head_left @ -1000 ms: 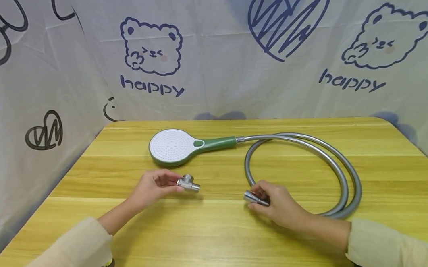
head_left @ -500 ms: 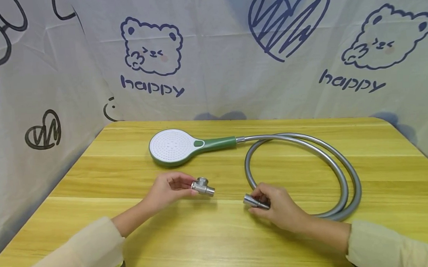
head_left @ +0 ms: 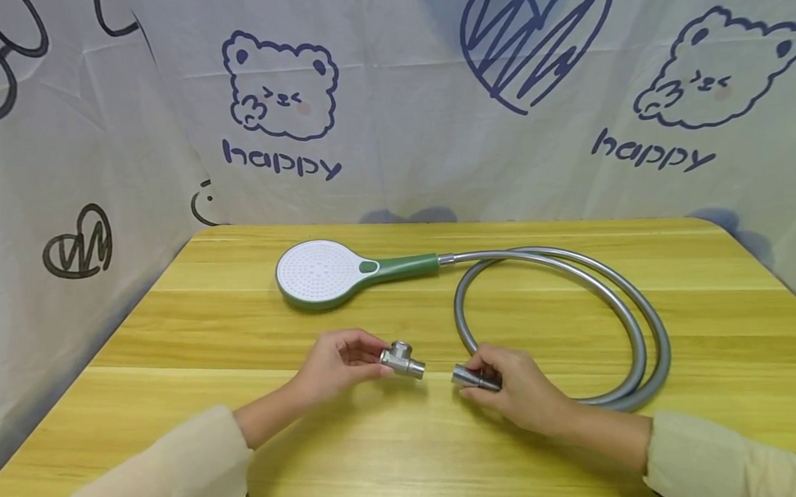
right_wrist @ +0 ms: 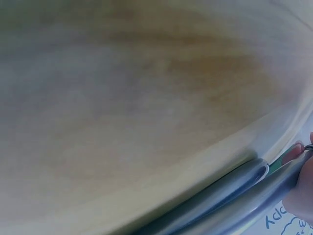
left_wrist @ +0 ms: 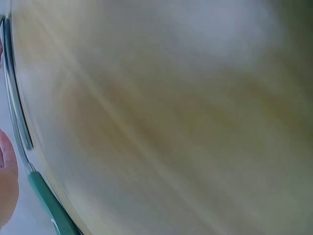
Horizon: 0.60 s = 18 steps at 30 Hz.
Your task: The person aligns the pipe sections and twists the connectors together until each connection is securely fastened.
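My left hand point(head_left: 333, 368) pinches a small silver T-shaped pipe fitting point(head_left: 402, 359) between thumb and fingers, just above the table. One short arm of the fitting faces right, towards the conical metal end point(head_left: 468, 377) of a grey shower hose point(head_left: 660, 332). That hose end is gripped by my right hand point(head_left: 523, 388), and a small gap separates it from the fitting. The hose lies looped behind and right of my right hand, joined to a green-handled shower head point(head_left: 318, 272) with a white face. In the right wrist view the hose point(right_wrist: 234, 208) runs past my right hand's edge.
The wood-grain table point(head_left: 382, 459) reaches back to a white cloth point(head_left: 406, 143) with printed bears and hearts. Another cloth side hangs at the left. The shower head lies at the back left, its handle point(left_wrist: 51, 203) visible low in the left wrist view.
My left hand has moved right and slightly nearer the front with the T-shaped fitting, closing on the hose end. My right hand and the hose have hardly moved.
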Tool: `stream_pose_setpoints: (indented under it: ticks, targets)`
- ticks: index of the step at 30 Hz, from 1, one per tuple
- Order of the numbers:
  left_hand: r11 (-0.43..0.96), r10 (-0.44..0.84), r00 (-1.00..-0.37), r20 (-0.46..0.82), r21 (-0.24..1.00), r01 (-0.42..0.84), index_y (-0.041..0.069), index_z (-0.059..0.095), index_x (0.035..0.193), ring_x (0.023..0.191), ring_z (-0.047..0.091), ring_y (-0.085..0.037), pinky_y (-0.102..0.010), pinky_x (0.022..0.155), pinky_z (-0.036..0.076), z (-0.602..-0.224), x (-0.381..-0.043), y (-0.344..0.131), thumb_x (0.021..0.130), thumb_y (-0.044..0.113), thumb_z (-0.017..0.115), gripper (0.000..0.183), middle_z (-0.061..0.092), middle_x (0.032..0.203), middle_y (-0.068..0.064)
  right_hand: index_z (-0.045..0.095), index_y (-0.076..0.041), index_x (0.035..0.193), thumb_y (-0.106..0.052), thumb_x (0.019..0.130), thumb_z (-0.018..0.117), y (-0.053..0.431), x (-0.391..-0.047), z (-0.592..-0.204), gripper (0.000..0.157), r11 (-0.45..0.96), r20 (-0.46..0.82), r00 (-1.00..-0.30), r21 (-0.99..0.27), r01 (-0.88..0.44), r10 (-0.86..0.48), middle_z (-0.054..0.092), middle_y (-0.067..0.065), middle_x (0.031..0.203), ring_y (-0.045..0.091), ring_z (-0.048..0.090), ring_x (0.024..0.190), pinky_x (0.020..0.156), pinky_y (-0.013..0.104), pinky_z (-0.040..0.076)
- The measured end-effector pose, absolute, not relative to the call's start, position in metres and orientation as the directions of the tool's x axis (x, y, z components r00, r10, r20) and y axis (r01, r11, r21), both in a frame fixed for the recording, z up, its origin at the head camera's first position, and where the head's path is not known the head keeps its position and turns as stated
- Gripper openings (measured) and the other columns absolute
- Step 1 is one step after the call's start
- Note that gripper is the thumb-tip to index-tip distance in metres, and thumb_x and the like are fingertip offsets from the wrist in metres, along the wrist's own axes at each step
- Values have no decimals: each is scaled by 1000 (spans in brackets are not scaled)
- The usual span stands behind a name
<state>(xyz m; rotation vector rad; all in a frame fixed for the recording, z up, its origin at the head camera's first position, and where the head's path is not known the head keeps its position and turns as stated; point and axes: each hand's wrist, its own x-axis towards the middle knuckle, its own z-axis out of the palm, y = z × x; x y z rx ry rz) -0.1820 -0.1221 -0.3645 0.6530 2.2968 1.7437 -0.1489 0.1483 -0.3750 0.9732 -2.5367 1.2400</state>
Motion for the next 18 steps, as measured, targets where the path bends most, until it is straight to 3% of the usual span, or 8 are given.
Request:
stream_pose_setpoints:
  ticks: [18]
  targets:
    - [178, 453, -883, 125, 958, 226, -16, 60, 98, 75, 62, -5, -21, 72, 54, -369, -173, -100, 74, -7, 71, 27, 63, 98, -30, 64, -6, 84, -7, 76, 74, 148, -146, -375, 13, 386, 455, -735, -642, -662, -503, 61, 0, 72, -3, 46, 61, 48, 16, 44]
